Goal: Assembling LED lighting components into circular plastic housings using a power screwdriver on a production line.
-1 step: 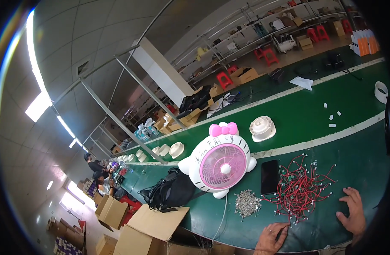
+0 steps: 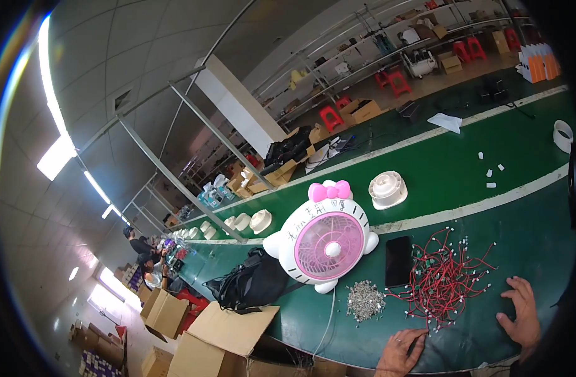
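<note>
A tangled heap of red wires [image 2: 448,279] with small white connectors lies on the green tabletop. My left hand [image 2: 401,353], wearing a ring, rests at the heap's near edge. Its fingers are bent together, with the tips beside a wire end; what they hold, if anything, is too small to make out. To the right of the heap, my right hand [image 2: 523,314] is open and holds nothing, thumb and fingers apart. A black phone [image 2: 398,262] lies against the heap's left side. Left of that is a pile of small metallic parts [image 2: 366,300].
A white and pink cat-shaped fan [image 2: 330,246] stands beyond the small parts, its cable hanging over the edge. A black bag [image 2: 253,281] and open carton [image 2: 231,328] are to the left. White round housings [image 2: 388,190] sit on the green belt [image 2: 438,166]. Co-workers sit far left.
</note>
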`<state>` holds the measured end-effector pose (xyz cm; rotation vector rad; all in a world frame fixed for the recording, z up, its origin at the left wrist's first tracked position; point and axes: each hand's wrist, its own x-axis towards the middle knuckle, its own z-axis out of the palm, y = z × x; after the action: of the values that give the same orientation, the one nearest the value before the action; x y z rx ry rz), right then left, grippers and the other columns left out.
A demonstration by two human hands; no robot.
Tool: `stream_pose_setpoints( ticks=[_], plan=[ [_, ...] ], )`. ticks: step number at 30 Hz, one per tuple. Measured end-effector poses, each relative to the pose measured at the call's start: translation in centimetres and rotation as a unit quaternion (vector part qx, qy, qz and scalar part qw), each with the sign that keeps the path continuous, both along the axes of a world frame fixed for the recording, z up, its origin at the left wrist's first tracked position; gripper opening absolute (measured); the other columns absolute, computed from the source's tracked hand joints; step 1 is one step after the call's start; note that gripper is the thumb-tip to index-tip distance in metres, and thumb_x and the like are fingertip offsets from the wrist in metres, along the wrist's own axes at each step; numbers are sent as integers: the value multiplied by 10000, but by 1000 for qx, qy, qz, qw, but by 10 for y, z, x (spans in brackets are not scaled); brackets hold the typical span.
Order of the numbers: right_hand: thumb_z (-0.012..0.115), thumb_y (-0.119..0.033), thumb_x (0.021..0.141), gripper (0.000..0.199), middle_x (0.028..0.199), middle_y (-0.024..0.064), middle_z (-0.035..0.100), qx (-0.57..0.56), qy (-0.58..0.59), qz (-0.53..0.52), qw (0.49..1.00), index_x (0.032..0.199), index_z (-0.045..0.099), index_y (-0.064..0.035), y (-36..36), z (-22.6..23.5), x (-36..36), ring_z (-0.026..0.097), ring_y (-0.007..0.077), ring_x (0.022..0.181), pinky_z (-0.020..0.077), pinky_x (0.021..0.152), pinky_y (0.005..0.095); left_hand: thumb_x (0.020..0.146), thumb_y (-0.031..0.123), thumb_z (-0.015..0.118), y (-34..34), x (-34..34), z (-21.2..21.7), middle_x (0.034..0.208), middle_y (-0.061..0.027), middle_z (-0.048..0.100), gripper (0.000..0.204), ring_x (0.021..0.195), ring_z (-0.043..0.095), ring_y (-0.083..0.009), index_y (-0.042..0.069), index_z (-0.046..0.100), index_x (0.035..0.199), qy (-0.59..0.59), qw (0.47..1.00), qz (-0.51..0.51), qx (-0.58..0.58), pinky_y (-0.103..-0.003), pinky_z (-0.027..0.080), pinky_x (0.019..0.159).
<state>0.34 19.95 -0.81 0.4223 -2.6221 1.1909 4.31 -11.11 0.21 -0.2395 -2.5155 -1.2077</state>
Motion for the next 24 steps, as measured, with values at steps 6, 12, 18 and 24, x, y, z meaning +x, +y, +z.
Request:
stream_pose_setpoints(
  ticks=[6, 12, 18, 24],
  plan=[
    [761, -91, 635, 471, 1399, 206, 517, -5, -3, 2, 1000, 1074, 612, -8, -5, 3, -1, 430, 432, 1360, 348, 1128, 515, 938, 86, 645, -6, 2, -10, 918, -190, 611, 102, 908, 599, -396, 39, 665, 1027, -66, 998, 19, -10, -462, 480, 798],
    [759, -81, 630, 471, 1400, 202, 517, -7, -6, -15, 1000, 1072, 611, -12, -5, -2, -1, 427, 425, 1367, 344, 1134, 508, 940, 89, 641, -6, 3, -8, 959, -194, 607, 146, 939, 594, -407, 49, 669, 1077, -67, 998, 13, -7, -472, 479, 827],
    [764, -77, 621, 468, 1386, 203, 528, -10, -5, -18, 1000, 1059, 616, -8, -5, -5, -2, 438, 425, 1359, 351, 1129, 508, 936, 65, 635, -5, 5, -3, 973, -193, 609, 169, 949, 592, -407, 54, 664, 1102, -71, 997, 5, 14, -469, 480, 844],
    [765, -75, 627, 453, 1380, 211, 534, -2, 2, -14, 1000, 1049, 619, 1, -5, 2, -1, 450, 431, 1347, 363, 1120, 510, 929, 49, 636, -4, 3, 0, 953, -184, 612, 172, 937, 597, -398, 53, 666, 1099, -62, 998, -2, 3, -465, 483, 826]
  ],
)
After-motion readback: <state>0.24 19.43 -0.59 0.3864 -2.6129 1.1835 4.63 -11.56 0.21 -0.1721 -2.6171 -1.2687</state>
